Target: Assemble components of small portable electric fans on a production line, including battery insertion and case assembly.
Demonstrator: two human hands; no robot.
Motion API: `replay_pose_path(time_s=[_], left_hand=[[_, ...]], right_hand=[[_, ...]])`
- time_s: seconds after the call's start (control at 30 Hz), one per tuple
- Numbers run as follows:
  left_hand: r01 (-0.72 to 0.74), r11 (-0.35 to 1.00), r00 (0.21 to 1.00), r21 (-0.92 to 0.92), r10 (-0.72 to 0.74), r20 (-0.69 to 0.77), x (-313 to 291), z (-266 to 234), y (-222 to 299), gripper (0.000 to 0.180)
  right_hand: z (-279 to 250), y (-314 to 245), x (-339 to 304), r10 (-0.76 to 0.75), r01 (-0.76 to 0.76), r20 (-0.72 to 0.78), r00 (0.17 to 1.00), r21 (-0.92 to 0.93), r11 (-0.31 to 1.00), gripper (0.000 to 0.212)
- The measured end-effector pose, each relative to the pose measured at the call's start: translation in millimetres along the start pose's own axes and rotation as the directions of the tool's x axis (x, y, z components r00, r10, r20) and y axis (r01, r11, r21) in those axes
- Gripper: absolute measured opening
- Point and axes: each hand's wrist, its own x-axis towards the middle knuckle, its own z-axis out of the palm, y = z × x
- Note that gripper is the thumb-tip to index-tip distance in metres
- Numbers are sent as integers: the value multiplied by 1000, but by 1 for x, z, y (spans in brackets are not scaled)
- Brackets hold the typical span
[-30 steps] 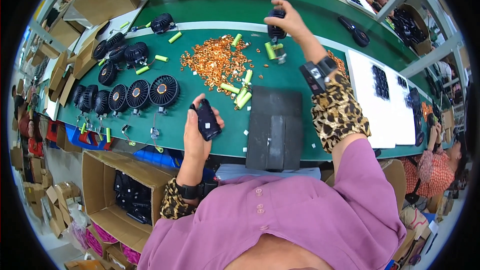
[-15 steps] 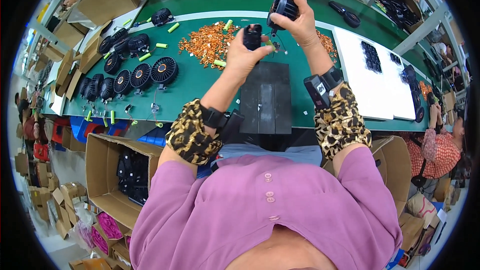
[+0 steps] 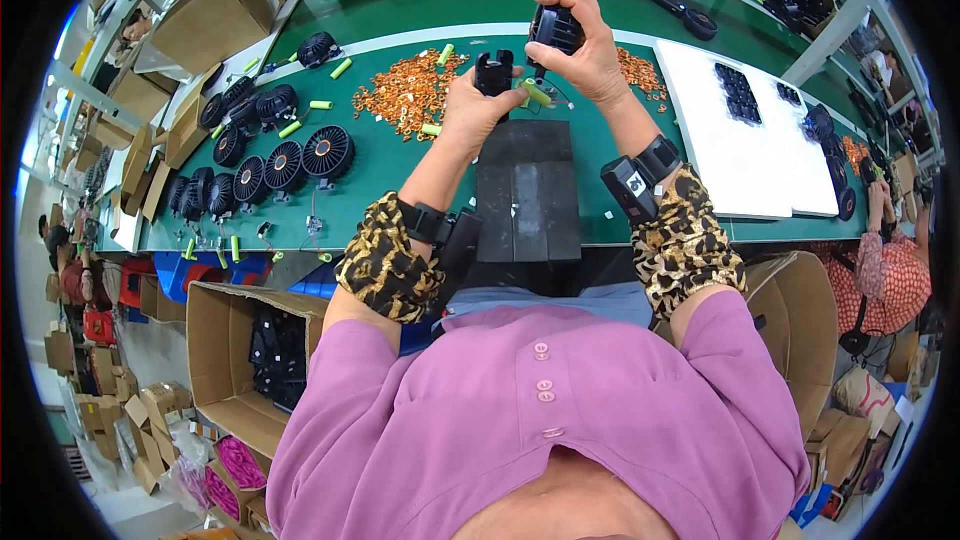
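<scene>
My left hand (image 3: pixel 470 112) is closed round a small black plastic housing (image 3: pixel 493 73), whose notched open end points away from me. Up and to the right, my right hand (image 3: pixel 592 58) grips a round black fan head (image 3: pixel 556 28) between thumb and fingers. A light green battery cell (image 3: pixel 537 92) with thin wires hangs below the fan head, close to my left thumb. Both hands are raised over a dark rectangular block (image 3: pixel 525 190) at the table's near edge. The fan head and the housing are apart.
Several black fan heads (image 3: pixel 327 151) and green cells stand or lie at left on the green table (image 3: pixel 400 200). Orange rings (image 3: pixel 405 90) are heaped behind my hands. White foam boards (image 3: pixel 740 160) with black parts lie at right. An assembled handheld fan (image 3: pixel 690 15) lies farther back.
My left hand has turned the housing, so its notched end now shows. The fan head has tilted and come slightly lower and left. The green cell below it shows more fully.
</scene>
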Motion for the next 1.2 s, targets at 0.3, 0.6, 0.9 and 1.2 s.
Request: replay_pose_path(time_s=[0.3,0.6,0.9,1.2], left_hand=[[94,987,995,130,-97,19,2,-17,5,31],[256,869,960,-424,-177,218,4,-1,39,41],[22,986,999,-164,-18,31,-3,8,52,35],[210,897,970,-389,-141,200,-40,3,30,59]], right_hand=[[-5,14,-5,-33,29,-37,999,-113,993,49],[-21,-34,15,207,-176,43,977,705,687,54],[-37,-60,31,557,-569,157,816,394,722,27],[-43,-115,17,596,-582,164,786,521,624,20]])
